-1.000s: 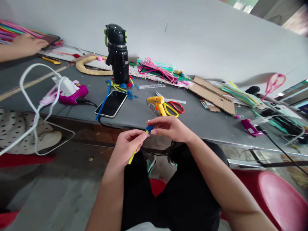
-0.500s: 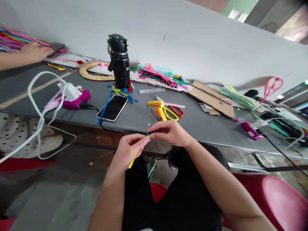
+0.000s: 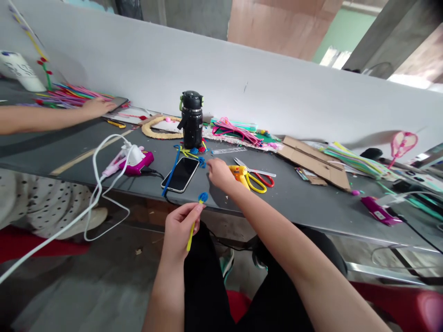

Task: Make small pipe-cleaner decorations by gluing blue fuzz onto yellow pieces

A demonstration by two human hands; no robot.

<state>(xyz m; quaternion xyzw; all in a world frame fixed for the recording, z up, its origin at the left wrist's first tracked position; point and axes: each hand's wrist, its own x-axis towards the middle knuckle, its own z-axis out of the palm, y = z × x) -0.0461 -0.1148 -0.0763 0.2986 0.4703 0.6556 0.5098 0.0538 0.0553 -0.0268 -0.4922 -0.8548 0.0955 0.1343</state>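
My left hand (image 3: 182, 226) pinches a yellow stem (image 3: 190, 237) topped by a curled blue piece (image 3: 203, 197), held at the table's front edge. Over the table, my right hand (image 3: 218, 173) reaches forward, its fingertips near small blue curled pieces (image 3: 201, 161); whether it touches or grips one is too small to tell. Right beside it lie a yellow glue gun (image 3: 239, 175) and scissors with red and yellow handles (image 3: 256, 188). A phone (image 3: 180, 174) with a blue strip (image 3: 172, 171) across it rests to the left.
A black bottle (image 3: 192, 122) stands behind the phone. At left are a magenta power strip (image 3: 138, 165) with looping white cables and another person's hand (image 3: 97, 107) on a dark phone. Cardboard (image 3: 313, 162) and pink stems (image 3: 237, 130) lie along the wall.
My right hand has let go of the blue and yellow piece and moved forward over the table. My left hand still holds the piece. The camera view has tilted up and left.
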